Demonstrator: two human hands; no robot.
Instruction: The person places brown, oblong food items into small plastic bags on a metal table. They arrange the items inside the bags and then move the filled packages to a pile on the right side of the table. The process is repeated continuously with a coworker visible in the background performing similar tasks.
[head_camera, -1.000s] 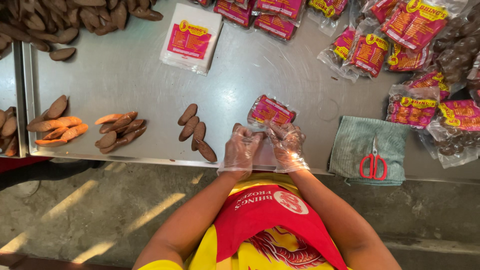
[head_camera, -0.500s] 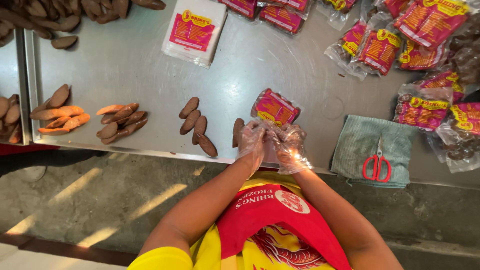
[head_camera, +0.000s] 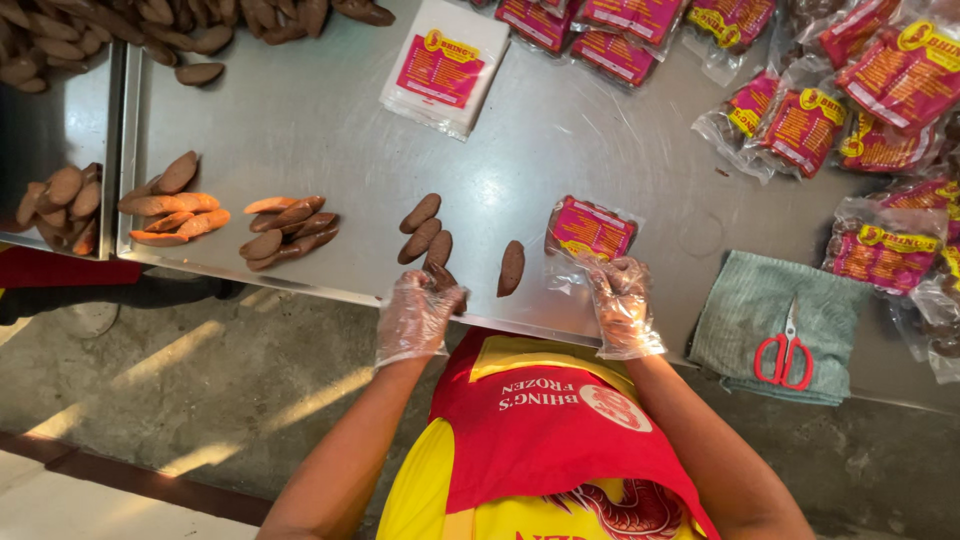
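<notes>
From the head camera, the gloved left hand (head_camera: 418, 318) closes its fingers on a brown oval piece (head_camera: 440, 277) at the near edge of the steel worktop (head_camera: 300, 120). The gloved right hand (head_camera: 622, 300) pinches the open end of a clear pink-labelled bag (head_camera: 588, 230). Another piece (head_camera: 511, 268) lies between them.
</notes>
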